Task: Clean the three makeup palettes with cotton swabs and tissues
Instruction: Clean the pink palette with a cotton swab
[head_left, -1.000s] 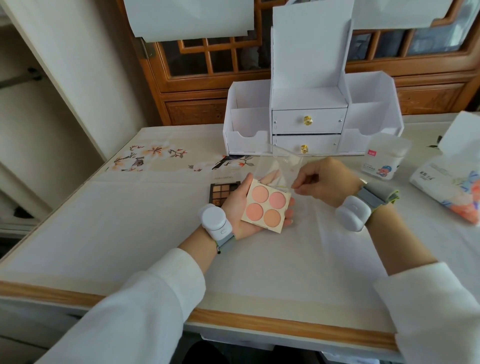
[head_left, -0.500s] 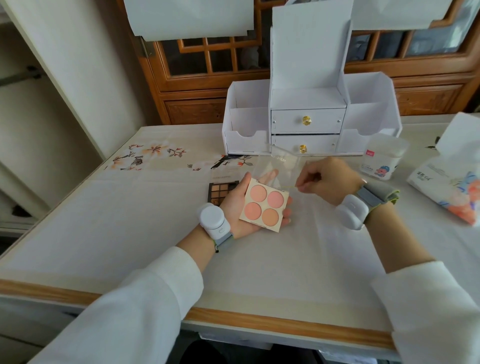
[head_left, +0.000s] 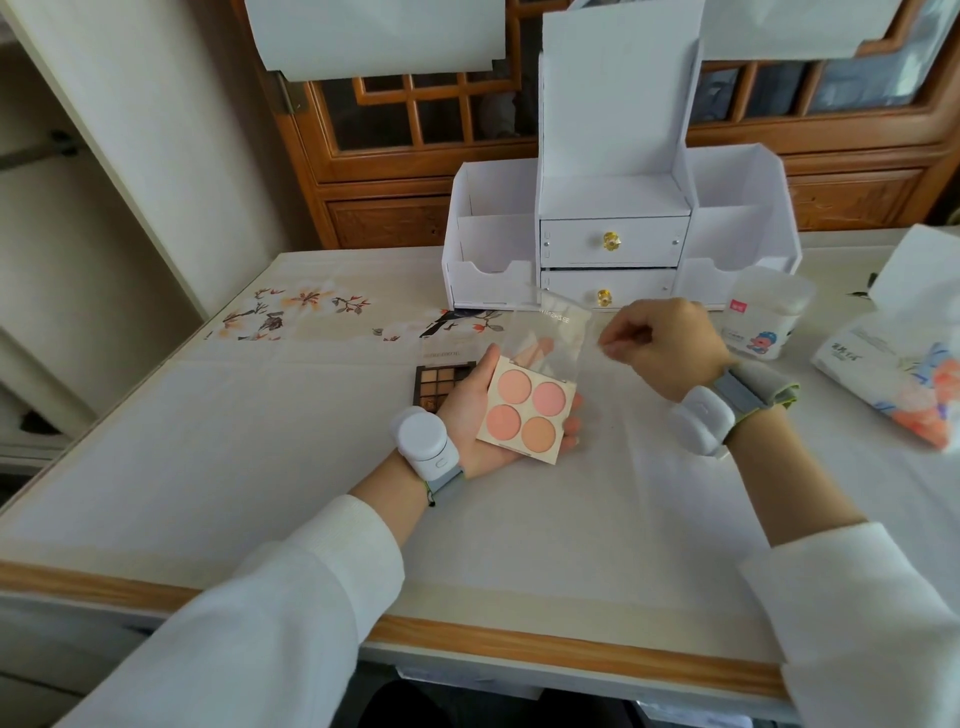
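1. The blush palette (head_left: 525, 414) lies face up in the left hand (head_left: 480, 415), above the middle of the table (head_left: 249, 447). It is nearly square and turned slightly clockwise, with its clear lid (head_left: 551, 332) raised at the far edge.
2. The thumb lies on its left edge, and the fingertips curl up at its right edge.
3. It holds four round pans, two by two, pink and peach, in a cream frame.
4. The right hand (head_left: 667, 349), just right of the lid, pinches a barely visible cotton swab (head_left: 603, 347).
5. A brown eyeshadow palette (head_left: 440, 382) lies flat, partly hidden behind the left hand.
6. At far right a clear tub (head_left: 763, 317) is packed with swabs. Beside it is a tissue pack (head_left: 891, 387) with one tissue standing up.
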